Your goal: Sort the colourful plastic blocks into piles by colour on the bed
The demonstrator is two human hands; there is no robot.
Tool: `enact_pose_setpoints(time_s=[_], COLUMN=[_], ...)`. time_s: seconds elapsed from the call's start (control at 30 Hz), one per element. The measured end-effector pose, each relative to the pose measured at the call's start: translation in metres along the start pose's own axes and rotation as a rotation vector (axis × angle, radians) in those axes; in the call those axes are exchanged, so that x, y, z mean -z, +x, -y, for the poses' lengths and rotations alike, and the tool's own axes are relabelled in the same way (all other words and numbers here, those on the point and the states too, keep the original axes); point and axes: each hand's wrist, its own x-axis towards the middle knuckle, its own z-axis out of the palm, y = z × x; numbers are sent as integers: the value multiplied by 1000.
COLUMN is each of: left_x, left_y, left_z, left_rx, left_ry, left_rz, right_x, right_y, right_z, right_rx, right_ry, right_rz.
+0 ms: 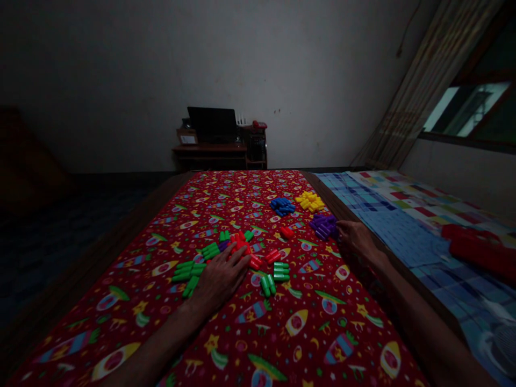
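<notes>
Small plastic pieces lie sorted by colour on a red patterned cloth (298,322). My left hand (226,271) rests with fingers spread over red pieces (241,243), beside green pieces (187,271) and a purple one (223,245). More green pieces (281,271) and red pieces (272,256) are to its right. My right hand (355,236) is at the right edge of the purple pile (323,226), its fingers bent together; whatever is between them is too small to make out. A blue pile (282,206) and a yellow pile (310,201) lie farther back.
Beyond the table stands a desk (213,147) with a black monitor (213,123) and a red telephone (259,124). On the right is a bed with a blue checked sheet (363,209) and a red cloth item (479,247). A curtain (419,91) hangs by the window.
</notes>
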Motion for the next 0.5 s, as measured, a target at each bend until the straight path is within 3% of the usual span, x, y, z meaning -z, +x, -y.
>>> enact_pose_setpoints(time_s=[0.13, 0.23, 0.37, 0.5], left_x=[-1, -1, 0, 2], left_y=[-1, -1, -1, 0], left_z=[1, 1, 1, -1], left_rx=[-4, -3, -3, 6], left_ry=[4, -2, -10, -8], left_rz=[4, 10, -4, -2], right_x=[9, 10, -4, -29], right_y=[1, 0, -18, -47], right_z=[6, 26, 78, 135], right_rx=[-15, 51, 249, 550], right_ry=[-34, 19, 271, 398], right_rz=[-67, -57, 131, 305])
